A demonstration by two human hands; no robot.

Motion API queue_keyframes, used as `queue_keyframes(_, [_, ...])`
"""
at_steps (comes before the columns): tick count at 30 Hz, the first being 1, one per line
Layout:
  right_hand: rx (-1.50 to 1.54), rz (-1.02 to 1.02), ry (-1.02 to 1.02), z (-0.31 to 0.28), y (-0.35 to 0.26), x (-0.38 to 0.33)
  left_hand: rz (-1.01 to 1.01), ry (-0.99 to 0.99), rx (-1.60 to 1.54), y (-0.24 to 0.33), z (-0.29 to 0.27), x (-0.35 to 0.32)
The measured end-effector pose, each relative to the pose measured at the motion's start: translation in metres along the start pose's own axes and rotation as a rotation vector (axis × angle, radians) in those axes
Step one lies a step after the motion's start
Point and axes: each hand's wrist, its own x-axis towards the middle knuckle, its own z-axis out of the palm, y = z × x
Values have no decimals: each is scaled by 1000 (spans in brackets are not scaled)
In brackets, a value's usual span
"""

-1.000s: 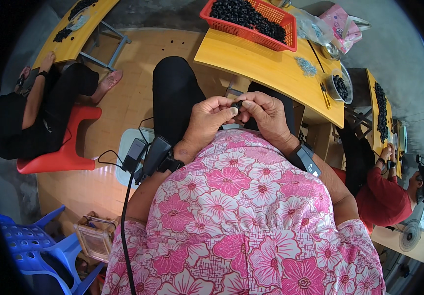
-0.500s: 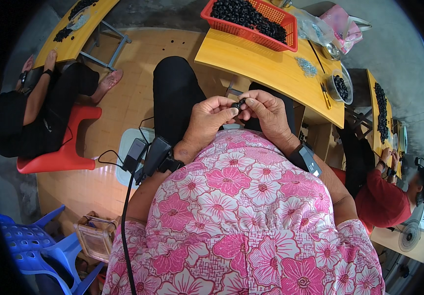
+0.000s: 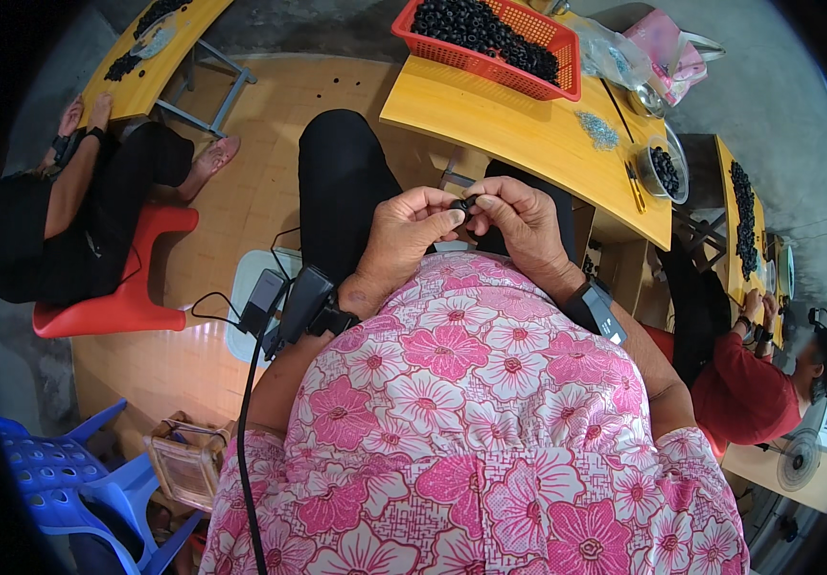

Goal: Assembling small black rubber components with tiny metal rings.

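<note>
A small black part, rounded like a ring, is pinched between the fingertips of both hands above my lap. My left hand grips it from one side with thumb and forefinger. On the other side, the thumb and fingers of my right hand press against it. Fingers cover much of the part, so its exact kind cannot be made out. Beyond my knees stands a yellow table carrying a red basket heaped with black ring-like parts. Small silvery pieces lie in a pile on the tabletop.
Yellow-handled snips and a clear bowl of black parts rest at the table's right end. A cable runs along my left arm. One person sits on a red stool at left; another works at right. Blue chairs stand lower left.
My right fingers have shifted slightly around the small black part, while my left hand stays almost still. The person at left has moved their hands a little at their table.
</note>
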Motion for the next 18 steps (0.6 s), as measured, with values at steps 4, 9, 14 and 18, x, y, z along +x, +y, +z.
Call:
queue_keyframes(4, [-143, -63, -4, 1, -2, 1, 10, 2, 14, -3, -1, 1])
queue_keyframes(9, [-183, -77, -7, 2, -6, 0, 34, -1, 62, -4, -1, 1])
queue_keyframes(14, [-98, -16, -12, -2, 0, -1, 42, -8, 65, -2, 1, 0])
queue_keyframes(18, [50, 53, -40, -1, -2, 0, 46, -12, 86, -5, -2, 1])
